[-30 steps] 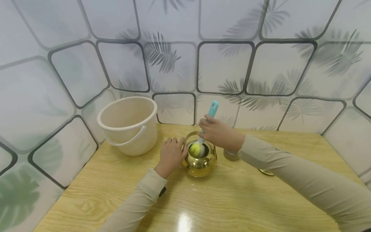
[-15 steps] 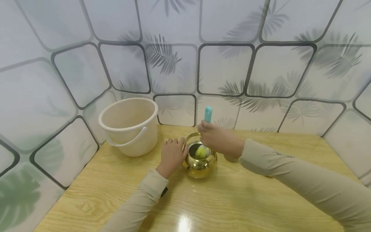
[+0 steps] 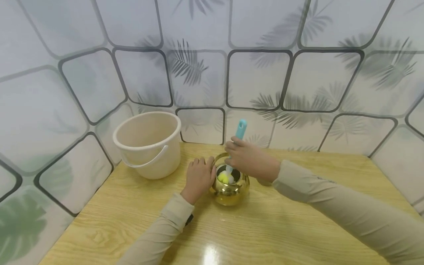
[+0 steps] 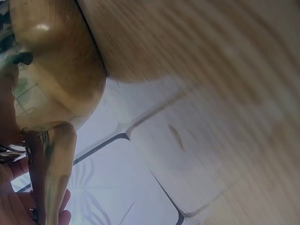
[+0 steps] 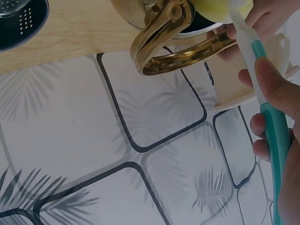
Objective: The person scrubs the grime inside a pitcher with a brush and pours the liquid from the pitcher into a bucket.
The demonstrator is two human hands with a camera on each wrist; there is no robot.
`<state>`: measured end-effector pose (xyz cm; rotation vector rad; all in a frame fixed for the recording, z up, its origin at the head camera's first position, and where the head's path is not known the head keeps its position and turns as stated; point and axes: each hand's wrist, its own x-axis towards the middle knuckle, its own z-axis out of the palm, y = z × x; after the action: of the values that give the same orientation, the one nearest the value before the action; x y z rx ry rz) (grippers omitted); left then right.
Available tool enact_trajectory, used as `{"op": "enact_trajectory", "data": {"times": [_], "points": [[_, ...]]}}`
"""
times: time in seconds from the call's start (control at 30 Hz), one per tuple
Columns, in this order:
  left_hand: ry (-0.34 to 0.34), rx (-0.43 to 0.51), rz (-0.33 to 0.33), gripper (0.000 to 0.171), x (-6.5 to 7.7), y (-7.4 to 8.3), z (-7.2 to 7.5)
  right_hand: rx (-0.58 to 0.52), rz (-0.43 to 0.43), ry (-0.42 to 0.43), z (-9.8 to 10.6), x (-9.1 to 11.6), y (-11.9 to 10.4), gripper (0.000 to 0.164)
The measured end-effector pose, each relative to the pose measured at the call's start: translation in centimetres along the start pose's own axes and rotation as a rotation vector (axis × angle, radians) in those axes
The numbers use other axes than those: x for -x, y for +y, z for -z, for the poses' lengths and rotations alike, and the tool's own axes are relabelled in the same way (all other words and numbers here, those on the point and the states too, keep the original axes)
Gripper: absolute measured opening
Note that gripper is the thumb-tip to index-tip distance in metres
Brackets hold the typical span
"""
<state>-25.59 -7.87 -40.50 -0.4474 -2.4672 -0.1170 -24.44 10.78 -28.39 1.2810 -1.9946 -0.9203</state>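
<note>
A shiny gold kettle (image 3: 230, 195) stands lidless on the wooden table, its hoop handle (image 5: 187, 61) raised. My left hand (image 3: 200, 178) grips the kettle's left side; in the left wrist view its fingertips show behind the spout (image 4: 52, 164). With my right hand (image 3: 251, 157) I hold a cleaning brush by its teal handle (image 5: 275, 145), tilted over the opening. The brush's yellow-and-white sponge head (image 3: 226, 178) sits in the kettle's mouth, and its lower part is hidden inside.
Left of the kettle stands a cream bucket (image 3: 155, 162) with its handle hanging down in front. A perforated strainer (image 5: 23, 21) lies on the wooden table (image 3: 265, 228), mostly hidden behind my right wrist in the head view. Patterned walls (image 3: 258, 77) enclose the back and sides.
The sponge head shifted right in the kettle's mouth, then back left and a little lower, the handle's top swinging with it. My left hand keeps its place on the kettle.
</note>
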Motion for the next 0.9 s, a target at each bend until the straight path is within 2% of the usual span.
{"op": "enact_trajectory", "data": {"times": [0.27,0.4,0.53,0.73,0.9], "points": [[0.006,-0.013,-0.007,0.014,0.0,0.1,0.0,0.040,-0.013,-0.012,-0.4,-0.5,-0.4,0.032],[-0.021,-0.003,0.000,0.015,0.0,0.0,0.0,0.053,-0.015,-0.001,-0.8,-0.6,-0.4,0.034],[-0.046,0.013,0.010,0.015,0.0,0.0,0.0,0.065,-0.025,0.021,-1.4,-0.4,-0.3,0.030],[-0.043,0.017,0.024,0.016,0.1,0.1,0.1,0.088,-0.051,0.060,-1.9,0.0,-0.2,0.022],[-0.057,0.024,0.030,0.016,0.1,0.1,0.2,0.107,-0.058,0.049,-1.9,0.3,-0.2,0.017]]}}
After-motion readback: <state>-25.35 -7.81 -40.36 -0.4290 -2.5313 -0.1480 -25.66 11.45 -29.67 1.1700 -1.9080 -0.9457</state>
